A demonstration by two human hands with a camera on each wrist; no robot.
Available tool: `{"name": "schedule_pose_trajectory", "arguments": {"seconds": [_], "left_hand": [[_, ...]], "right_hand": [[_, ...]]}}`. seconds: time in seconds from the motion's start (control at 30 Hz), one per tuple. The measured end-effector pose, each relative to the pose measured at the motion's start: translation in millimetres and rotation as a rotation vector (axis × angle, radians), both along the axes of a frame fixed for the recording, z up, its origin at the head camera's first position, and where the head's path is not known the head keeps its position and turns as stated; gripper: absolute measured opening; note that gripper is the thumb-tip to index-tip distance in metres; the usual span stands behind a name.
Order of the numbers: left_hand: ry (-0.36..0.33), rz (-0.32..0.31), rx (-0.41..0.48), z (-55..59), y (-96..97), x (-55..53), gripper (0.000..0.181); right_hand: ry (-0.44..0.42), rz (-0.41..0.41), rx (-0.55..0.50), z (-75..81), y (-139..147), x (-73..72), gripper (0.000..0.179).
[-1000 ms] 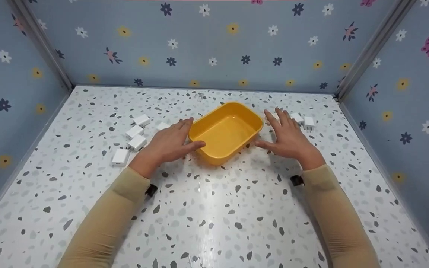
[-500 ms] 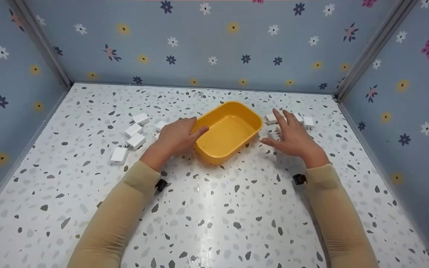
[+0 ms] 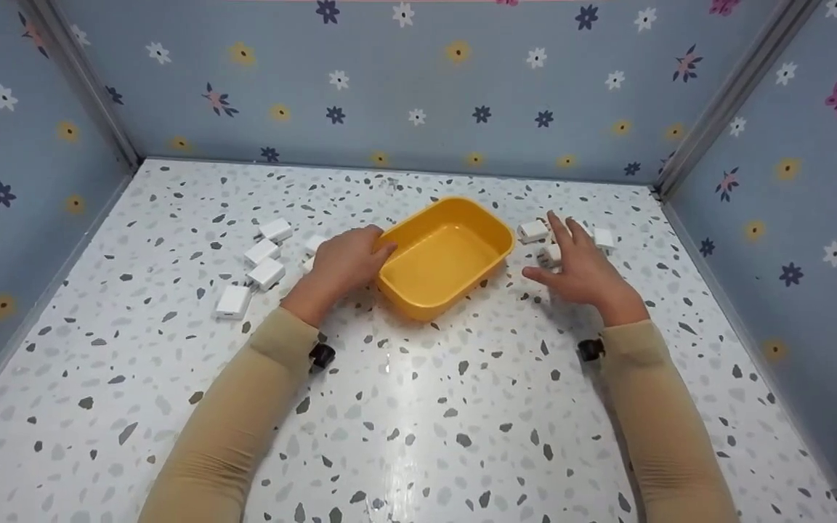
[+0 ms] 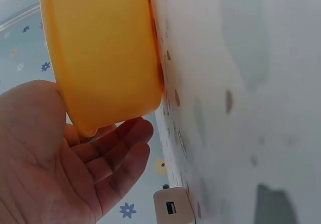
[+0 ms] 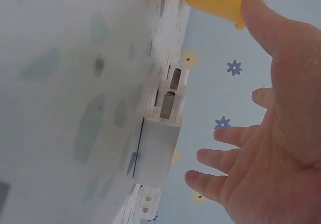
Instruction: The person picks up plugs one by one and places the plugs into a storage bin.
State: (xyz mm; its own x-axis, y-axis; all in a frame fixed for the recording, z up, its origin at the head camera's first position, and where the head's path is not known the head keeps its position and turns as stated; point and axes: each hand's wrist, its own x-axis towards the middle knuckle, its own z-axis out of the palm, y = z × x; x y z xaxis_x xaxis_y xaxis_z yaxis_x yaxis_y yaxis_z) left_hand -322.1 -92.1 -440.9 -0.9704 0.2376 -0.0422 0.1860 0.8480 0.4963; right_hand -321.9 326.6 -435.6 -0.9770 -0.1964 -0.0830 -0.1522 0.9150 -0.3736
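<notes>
A yellow plastic tub stands slantwise on the speckled tabletop. My left hand grips its left rim, the thumb over the edge and the fingers bent along the outer wall. To the right of the tub, my right hand hovers with fingers spread and holds nothing. Beneath and beyond it lie several white plug chargers, among them one charger close to the tub, another charger partly behind the thumb side, and one more charger past the fingers. The right wrist view shows a charger lying beside the open palm.
More white chargers lie left of the tub, such as a front one and a back one; another charger is partly hidden by my left hand. Flower-printed panels enclose the table at the back and sides.
My left hand has moved right and closed its grip on the tub's rim. My right hand has shifted slightly right, away from the tub, uncovering chargers. The tub stays in place.
</notes>
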Motion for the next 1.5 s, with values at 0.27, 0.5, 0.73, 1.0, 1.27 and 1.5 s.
{"name": "schedule_pose_trajectory", "arguments": {"seconds": [0.27, 0.5, 0.73, 1.0, 1.27, 1.5], "left_hand": [[0.008, 0.025, 0.039, -9.5, -0.4, -2.5, 0.040], [-0.009, 0.056, 0.050, -13.5, -0.6, -3.1, 0.042], [-0.031, 0.061, 0.065, -13.2, -0.2, -3.5, 0.043], [-0.036, 0.066, 0.068, -13.5, -1.1, -2.3, 0.042], [-0.032, 0.057, 0.074, -14.8, -2.1, -1.5, 0.039], [-0.036, 0.055, 0.081, -12.7, -1.4, -1.4, 0.038]], "right_hand": [[-0.029, -0.009, 0.015, -2.8, 3.3, -1.1, 0.107], [-0.067, -0.009, 0.035, -4.9, 2.3, -4.0, 0.092], [-0.083, 0.002, 0.066, -8.1, 3.3, -8.1, 0.066], [-0.036, 0.034, 0.099, -8.9, 2.7, -10.1, 0.054], [0.020, 0.071, 0.135, -6.6, -2.4, -6.9, 0.047], [0.050, 0.091, 0.116, -7.9, -5.1, -8.3, 0.039]]}}
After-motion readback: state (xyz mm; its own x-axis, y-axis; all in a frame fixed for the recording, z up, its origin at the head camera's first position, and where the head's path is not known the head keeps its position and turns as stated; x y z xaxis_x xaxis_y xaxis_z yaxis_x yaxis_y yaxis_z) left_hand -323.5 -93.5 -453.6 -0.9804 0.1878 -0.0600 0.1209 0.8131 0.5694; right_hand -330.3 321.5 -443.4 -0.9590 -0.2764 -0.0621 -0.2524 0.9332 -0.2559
